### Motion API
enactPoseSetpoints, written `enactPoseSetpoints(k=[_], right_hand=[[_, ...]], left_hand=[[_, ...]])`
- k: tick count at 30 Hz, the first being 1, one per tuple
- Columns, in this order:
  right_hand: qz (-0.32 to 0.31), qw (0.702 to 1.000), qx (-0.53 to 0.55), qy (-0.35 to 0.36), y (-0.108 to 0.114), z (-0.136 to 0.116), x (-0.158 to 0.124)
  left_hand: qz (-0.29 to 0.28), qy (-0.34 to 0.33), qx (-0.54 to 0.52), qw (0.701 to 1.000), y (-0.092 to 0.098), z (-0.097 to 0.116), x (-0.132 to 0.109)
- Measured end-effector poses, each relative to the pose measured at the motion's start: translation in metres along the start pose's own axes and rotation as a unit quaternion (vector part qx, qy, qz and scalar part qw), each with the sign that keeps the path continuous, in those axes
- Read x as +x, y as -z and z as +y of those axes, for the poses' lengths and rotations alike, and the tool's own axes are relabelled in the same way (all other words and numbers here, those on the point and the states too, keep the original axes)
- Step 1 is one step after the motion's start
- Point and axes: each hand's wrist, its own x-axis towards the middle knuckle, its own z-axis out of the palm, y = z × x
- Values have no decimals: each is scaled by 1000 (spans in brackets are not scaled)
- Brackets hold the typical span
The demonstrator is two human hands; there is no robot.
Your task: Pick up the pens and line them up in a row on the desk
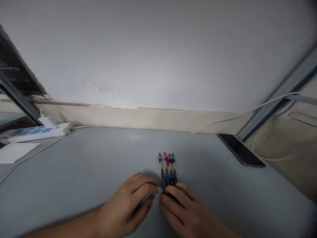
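The grey table (pixel 99 155) carries a white power strip (pixel 37 132) far left, a white sheet (pixel 16 152) nearer it, a black smartphone (pixel 240 150) far right, and clustered retractable pens (pixel 167 168) near centre.

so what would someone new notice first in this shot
The eye goes first to the bunch of retractable pens, red and blue among them, on the grey desk, between the left hand and right hand at bottom centre. Farther back, a black smartphone lies right, a white power strip left.
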Motion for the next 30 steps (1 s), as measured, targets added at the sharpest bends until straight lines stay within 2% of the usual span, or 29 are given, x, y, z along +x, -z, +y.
enactPoseSetpoints(k=[11,24,30], right_hand=[[-5,1000,-15,9,-1,3,-3],[-151,988,-7,-2,21,19,-7],[-139,990,11,-26,8,23,-20]], left_hand=[[0,1,-3,1000,-1,0,0],[-11,8,-21,1000,1,2,3],[-12,17,-8,1000,0,2,3]])
